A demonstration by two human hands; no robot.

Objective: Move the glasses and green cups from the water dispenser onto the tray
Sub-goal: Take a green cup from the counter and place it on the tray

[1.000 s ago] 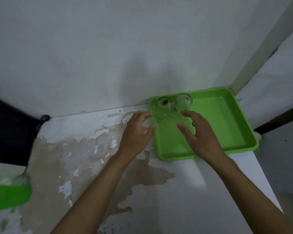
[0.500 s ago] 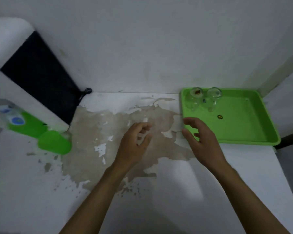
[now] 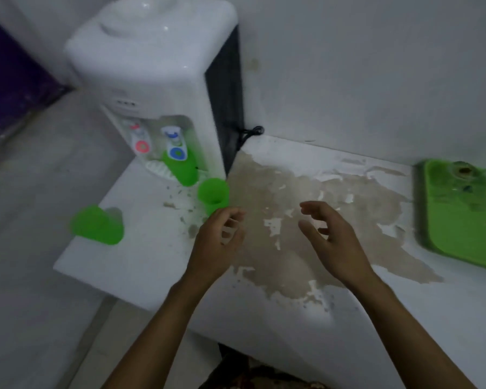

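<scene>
Head: green cup [image 3: 213, 195] beside left hand [image 3: 218, 242].

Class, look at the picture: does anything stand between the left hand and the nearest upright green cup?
Nothing visible does. The left hand hovers open just in front of the green cup, with only bare, peeling counter between them.

A white counter [image 3: 157, 265] with peeling, stained paint meets a white wall [image 3: 362, 66].
</scene>
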